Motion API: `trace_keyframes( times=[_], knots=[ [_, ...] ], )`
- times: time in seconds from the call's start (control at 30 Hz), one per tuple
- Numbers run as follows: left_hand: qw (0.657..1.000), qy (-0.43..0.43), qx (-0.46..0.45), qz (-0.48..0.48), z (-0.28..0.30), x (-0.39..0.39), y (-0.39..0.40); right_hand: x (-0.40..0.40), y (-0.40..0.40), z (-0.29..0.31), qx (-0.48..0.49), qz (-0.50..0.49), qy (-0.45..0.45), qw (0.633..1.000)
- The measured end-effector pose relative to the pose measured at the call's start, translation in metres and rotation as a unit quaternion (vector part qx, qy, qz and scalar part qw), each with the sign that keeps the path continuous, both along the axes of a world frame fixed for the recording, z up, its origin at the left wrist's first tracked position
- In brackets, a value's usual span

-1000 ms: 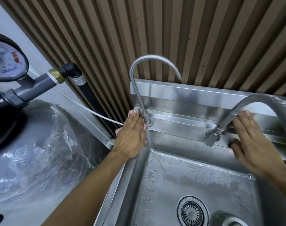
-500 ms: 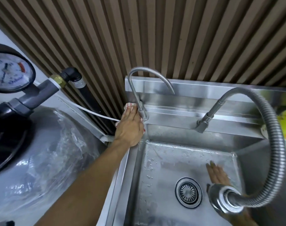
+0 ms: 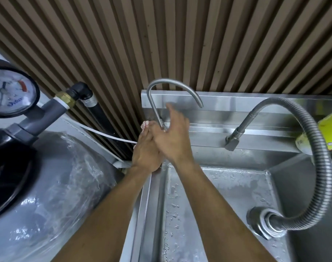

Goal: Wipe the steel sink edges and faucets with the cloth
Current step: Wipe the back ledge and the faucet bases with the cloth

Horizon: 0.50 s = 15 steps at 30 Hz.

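Hands crossed at the gooseneck faucet (image 3: 157, 103), corner of a wet steel sink (image 3: 237, 182).

Head view: brown slatted wall panelling (image 3: 180, 44) rises behind the sink's steel backsplash, droplets bead the basin, and a flexible hose faucet (image 3: 316, 148) loops down to the right of the gooseneck. Left of it stand a plastic-wrapped tank (image 3: 57, 176) and a pressure gauge (image 3: 8, 93). Left hand (image 3: 145, 154) lies flat at the gooseneck's base, fingers straight, pressing the cloth (image 3: 145, 124), which peeks out red-and-white just past the fingertips, beside the stem. Right hand (image 3: 171, 137) overlaps the left, fingers loosely extended toward the stem; whether they grip it, hard to tell.
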<state>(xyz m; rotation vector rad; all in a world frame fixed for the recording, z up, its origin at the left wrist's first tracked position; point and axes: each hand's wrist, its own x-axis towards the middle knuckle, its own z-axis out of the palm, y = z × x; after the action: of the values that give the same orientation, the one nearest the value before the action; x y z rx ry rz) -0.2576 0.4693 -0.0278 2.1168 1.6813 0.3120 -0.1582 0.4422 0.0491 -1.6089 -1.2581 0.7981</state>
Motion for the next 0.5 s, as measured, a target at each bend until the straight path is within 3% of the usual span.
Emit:
trace_keyframes(
  times=[0.07,0.17,0.27,0.4,0.5],
  knots=[
    [1.000,-0.001,0.012,-0.001,0.003,0.000,0.000,0.000,0.023,0.002,-0.001,0.065,-0.073,0.995],
    [0.999,0.008,0.022,-0.031,0.000,-0.003,0.006,0.001,0.028,-0.006,0.013,0.046,-0.111,0.993],
    [0.999,0.012,0.036,-0.023,-0.013,-0.004,0.005,0.004,0.024,-0.011,0.034,0.044,-0.093,0.994],
    [0.994,0.021,0.111,-0.004,-0.029,-0.013,-0.039,0.026,0.029,-0.007,-0.027,0.124,-0.011,0.992],
    [0.992,0.039,0.121,0.002,-0.035,-0.020,-0.075,0.045,0.014,-0.020,-0.053,0.071,0.034,0.995]
  ],
)
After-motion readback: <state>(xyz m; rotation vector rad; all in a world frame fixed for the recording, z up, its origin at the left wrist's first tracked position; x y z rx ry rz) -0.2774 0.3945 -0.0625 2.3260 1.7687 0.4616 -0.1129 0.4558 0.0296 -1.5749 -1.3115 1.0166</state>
